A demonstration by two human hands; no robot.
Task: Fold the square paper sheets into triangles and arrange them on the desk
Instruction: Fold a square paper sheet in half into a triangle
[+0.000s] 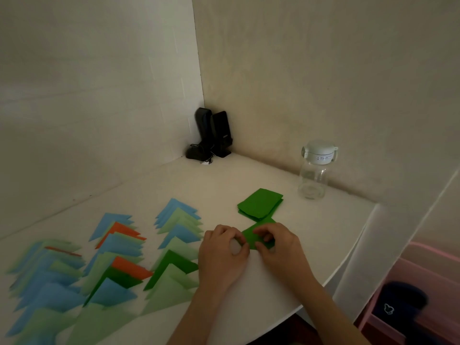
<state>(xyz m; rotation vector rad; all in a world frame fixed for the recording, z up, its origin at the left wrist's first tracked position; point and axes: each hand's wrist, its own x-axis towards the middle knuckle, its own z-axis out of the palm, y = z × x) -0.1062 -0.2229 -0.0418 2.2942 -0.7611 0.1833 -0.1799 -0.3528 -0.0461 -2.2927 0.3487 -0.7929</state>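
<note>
Paper sheet [251, 236] — dark green, creased — pinched by both hands.

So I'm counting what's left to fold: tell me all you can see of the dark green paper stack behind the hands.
The dark green paper stack is a small pile of unfolded square sheets, matte and slightly fanned so lower edges show. It lies flat on the white desk, left of the clear plastic bottle. Neither hand touches it; its near corner meets or overlaps the sheet being folded.

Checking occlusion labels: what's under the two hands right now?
A dark green sheet lies on the white desk under both hands, left hand and right hand pinching it. Its near part is covered by fingers, so the fold state there cannot be seen.
</note>
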